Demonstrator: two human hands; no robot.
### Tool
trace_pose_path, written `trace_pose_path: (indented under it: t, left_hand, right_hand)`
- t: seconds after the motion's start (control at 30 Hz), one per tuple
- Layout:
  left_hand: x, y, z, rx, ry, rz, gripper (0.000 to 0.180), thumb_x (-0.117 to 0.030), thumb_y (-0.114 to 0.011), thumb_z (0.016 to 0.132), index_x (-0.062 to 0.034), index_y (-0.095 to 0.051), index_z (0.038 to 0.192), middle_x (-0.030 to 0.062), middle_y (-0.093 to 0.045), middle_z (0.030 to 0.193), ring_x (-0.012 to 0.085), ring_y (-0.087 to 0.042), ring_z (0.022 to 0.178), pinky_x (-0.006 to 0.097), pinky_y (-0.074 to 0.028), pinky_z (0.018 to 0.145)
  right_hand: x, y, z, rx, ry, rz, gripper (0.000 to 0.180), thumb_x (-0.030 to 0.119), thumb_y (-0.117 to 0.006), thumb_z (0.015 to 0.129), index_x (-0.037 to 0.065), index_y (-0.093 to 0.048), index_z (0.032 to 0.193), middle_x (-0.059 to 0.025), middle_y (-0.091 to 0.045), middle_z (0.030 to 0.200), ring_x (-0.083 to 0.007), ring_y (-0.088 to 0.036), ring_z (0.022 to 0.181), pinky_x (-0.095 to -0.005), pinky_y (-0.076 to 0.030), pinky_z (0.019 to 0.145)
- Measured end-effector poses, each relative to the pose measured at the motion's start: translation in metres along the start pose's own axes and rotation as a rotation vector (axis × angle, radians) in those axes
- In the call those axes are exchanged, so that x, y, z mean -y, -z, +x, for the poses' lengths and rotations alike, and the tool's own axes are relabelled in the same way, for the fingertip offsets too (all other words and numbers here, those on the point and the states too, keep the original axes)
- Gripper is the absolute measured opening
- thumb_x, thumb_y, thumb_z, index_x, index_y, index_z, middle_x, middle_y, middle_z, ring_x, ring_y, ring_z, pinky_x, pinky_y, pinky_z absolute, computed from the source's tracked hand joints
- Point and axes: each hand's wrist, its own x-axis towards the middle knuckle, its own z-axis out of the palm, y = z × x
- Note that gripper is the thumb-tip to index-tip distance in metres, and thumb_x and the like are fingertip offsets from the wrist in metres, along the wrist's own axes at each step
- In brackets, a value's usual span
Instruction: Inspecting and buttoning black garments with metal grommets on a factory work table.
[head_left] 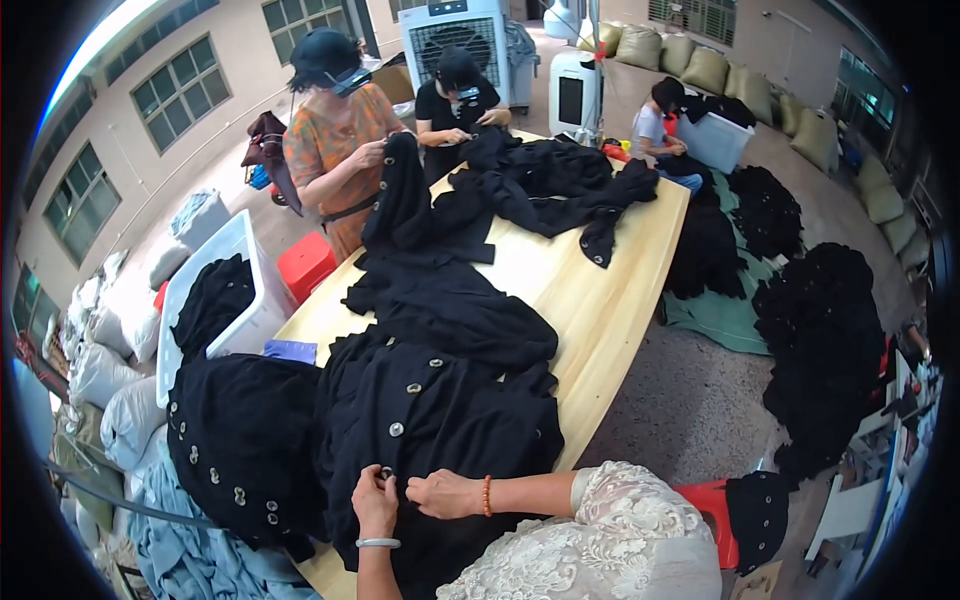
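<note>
A black knit garment [470, 400] with shiny round buttons lies spread on the table in front of me. My left hand [376, 503], a bangle at its wrist, pinches the garment's front edge beside a button [387, 473]. Just to the right, my right hand [442, 494], with a red bead bracelet, is closed with its fingertips close to the same edge. Whatever is between its fingers is too small to make out. Another black buttoned garment [245, 440] hangs over the table's left edge.
More black garments [560, 180] cover the far part of the wooden table [590, 310]. Two people work across it, one lifting a buttoned garment [400, 200]. A third sits at the back right. A white bin [262, 290] and red stool [306, 264] stand left; garment piles [825, 340] lie right.
</note>
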Motion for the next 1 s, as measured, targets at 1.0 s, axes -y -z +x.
trace_pose_path:
  t: [1.0]
  left_hand:
    - [-0.014,0.009,-0.027,0.159,-0.123,-0.396,0.019,0.004,-0.059,0.083,0.0048,-0.068,0.099,0.006,-0.067,0.083,0.0125,-0.061,0.078,0.025,-0.048,0.077]
  right_hand:
    - [-0.02,0.02,0.001,0.025,-0.071,0.155,0.017,0.005,-0.056,0.083,-0.004,-0.058,0.097,-0.0222,-0.059,0.096,-0.0402,-0.063,0.087,-0.0463,-0.051,0.077]
